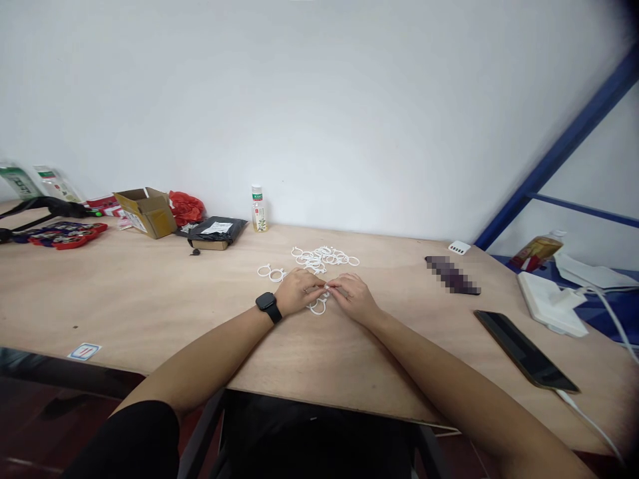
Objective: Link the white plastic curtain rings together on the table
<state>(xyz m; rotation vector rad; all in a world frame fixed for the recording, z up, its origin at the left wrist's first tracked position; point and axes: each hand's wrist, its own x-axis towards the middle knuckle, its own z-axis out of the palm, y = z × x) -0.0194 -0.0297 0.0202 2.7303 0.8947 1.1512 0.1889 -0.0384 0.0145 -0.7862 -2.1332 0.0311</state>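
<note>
White ring [318,307] half-hidden between both hands

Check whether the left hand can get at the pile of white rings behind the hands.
Probably yes: the left hand sits just in front of the pile of white rings, with only bare table between them.

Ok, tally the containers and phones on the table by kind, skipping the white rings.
Bottles: 2, one by the wall, one at far right
Cardboard box: 1
Phone: 1
Total: 4
</note>
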